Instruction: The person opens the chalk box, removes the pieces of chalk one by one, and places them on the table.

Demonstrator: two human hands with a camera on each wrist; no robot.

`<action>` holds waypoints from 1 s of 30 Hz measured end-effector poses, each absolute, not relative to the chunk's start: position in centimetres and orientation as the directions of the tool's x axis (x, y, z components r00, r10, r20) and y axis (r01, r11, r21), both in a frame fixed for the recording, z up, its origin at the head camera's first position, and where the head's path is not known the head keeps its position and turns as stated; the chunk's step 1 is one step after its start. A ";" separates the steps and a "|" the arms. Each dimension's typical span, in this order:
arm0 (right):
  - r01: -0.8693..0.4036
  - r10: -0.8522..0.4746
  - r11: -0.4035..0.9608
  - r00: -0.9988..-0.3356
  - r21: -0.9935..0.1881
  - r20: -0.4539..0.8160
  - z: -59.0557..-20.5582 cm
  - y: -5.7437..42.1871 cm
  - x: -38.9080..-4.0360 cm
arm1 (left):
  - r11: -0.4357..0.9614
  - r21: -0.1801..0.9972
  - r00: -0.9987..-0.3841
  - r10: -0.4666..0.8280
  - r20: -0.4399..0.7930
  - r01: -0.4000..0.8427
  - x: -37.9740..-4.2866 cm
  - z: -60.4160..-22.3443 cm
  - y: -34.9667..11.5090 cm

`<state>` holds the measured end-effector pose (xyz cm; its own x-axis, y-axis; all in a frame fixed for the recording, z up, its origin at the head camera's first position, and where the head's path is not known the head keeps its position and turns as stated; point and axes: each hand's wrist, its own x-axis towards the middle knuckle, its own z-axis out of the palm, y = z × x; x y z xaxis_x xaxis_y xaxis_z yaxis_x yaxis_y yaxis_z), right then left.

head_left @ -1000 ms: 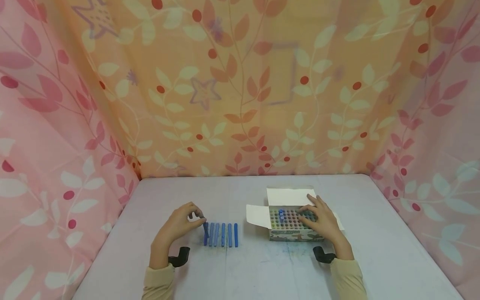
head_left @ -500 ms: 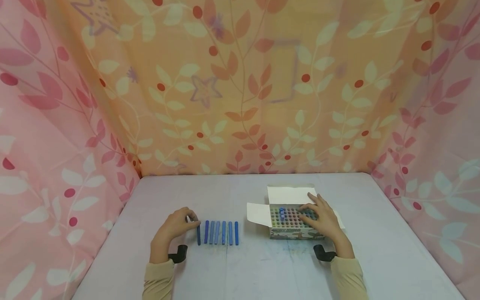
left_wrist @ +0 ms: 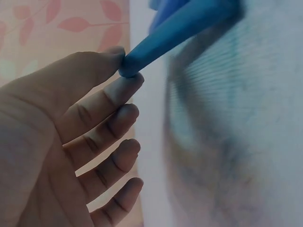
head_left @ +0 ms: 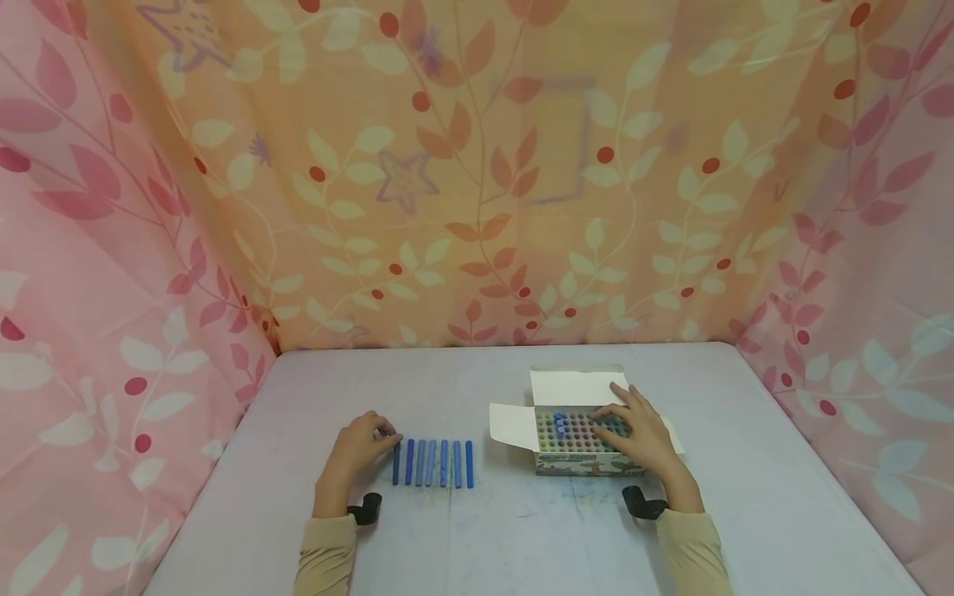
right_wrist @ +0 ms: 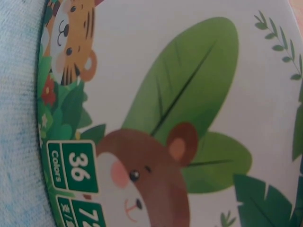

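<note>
At the left end of a row of several blue chalk sticks (head_left: 444,463), my left hand (head_left: 358,447) holds the top end of a dark blue chalk stick (head_left: 396,470). In the left wrist view, thumb and forefinger pinch the tip of this chalk (left_wrist: 175,35), while the other fingers spread loosely. My right hand (head_left: 639,434) rests over the right part of an open cardboard box (head_left: 589,466), its fingers bent loosely above the holes. A few blue sticks (head_left: 560,427) stand in the box's holder. The right wrist view shows only the box's printed wall (right_wrist: 118,71).
White flaps (head_left: 513,426) of the box stick out to the left and back. Bluish smudges mark the white table cover (head_left: 507,546) near the row and box. Patterned curtains (head_left: 477,190) enclose the table at the back and both sides.
My left hand has carried the dark blue chalk from over the row's left end to beside it, lined up with the others. The right hand stays on the box.
</note>
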<state>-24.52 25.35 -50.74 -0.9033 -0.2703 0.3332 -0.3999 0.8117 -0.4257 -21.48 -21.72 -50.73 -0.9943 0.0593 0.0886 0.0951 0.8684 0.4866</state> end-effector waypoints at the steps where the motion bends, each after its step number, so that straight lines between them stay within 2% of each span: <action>1: -0.397 -0.270 0.813 -0.905 -0.425 0.330 -50.7 25.3 -24.5 | 0.866 0.491 -0.994 0.053 0.092 0.092 -21.5 -50.8 -21.6; 25: -0.405 -0.269 0.805 -0.900 -0.433 0.342 -50.8 25.3 -24.6 | 0.869 0.491 -0.995 0.019 0.098 0.065 -21.9 -52.5 -21.2; 30: -0.395 -0.269 0.808 -0.907 -0.437 0.324 -50.7 25.3 -24.6 | 0.877 0.473 -0.990 0.016 0.141 0.082 -22.0 -52.4 -21.2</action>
